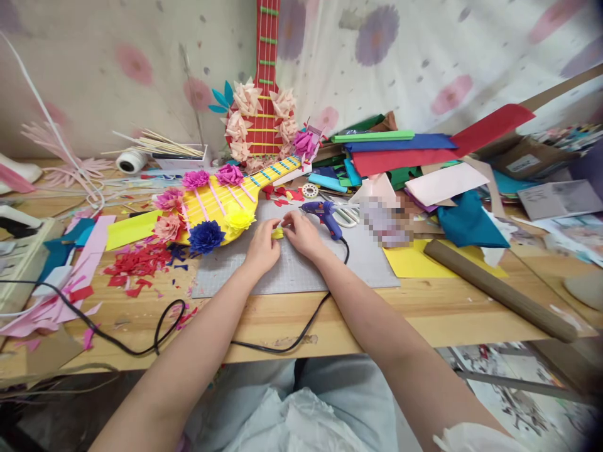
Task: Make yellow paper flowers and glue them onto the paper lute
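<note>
My left hand [262, 249] and my right hand [303, 233] meet over a grey cutting mat [292, 270], both pinched on a small yellow paper piece [277, 233] between them. Just left of my hands lies a yellow paper guitar [221, 207] trimmed with pink strips and paper flowers, among them a yellow flower [239, 219] and a dark blue flower [206, 236]. A blue glue gun [325, 215] rests on the mat right behind my right hand, its black cord [301, 333] running off the table's front edge.
A red paper guitar [262, 113] with pale flowers leans on the back wall. Stacked coloured paper sheets [405, 154] and scissors [346, 216] lie at the back right, a brown cardboard tube [499, 290] at the right. Red paper scraps [136, 263] litter the wooden table [424, 314] at left.
</note>
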`<state>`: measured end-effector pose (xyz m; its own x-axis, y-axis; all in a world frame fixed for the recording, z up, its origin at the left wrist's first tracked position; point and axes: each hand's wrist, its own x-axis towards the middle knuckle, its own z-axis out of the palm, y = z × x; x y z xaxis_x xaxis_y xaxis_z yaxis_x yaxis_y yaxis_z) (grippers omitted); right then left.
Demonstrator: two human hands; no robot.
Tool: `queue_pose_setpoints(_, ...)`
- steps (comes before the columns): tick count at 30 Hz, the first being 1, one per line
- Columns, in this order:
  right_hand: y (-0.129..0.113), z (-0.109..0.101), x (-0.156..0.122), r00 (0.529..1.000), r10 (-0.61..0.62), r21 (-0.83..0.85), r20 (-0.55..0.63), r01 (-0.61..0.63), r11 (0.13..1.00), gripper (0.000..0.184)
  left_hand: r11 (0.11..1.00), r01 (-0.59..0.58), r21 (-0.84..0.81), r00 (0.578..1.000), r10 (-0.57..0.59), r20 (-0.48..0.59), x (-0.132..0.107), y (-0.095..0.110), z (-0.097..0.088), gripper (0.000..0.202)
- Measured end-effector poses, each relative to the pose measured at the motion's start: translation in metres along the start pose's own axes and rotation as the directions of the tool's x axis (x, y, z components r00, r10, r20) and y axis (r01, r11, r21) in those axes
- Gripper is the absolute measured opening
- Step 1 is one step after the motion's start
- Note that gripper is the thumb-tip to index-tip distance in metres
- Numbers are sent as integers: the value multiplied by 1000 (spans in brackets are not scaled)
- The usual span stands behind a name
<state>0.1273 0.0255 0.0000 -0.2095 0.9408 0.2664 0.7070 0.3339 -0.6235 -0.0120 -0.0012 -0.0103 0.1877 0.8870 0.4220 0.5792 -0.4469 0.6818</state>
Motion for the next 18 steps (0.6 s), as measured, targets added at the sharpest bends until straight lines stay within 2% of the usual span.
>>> queue_pose_setpoints(5, 0, 2, 0, 1000, 0, 3, -1, 0, 1000, 27, 999, 7, -45, 999, -9, -33, -1, -5, 5, 52)
queue_pose_setpoints(13, 2, -10, -10, 1000, 7, 119, 4, -7, 993, 27, 998, 31, -51, 997, -35, -76, 0, -1, 3, 45)
queue_pose_setpoints(18, 1, -12, -14, 1000, -19, 97, 10, 18, 995, 25, 986, 110, -127, 991, -118, -57, 2, 4, 2, 40)
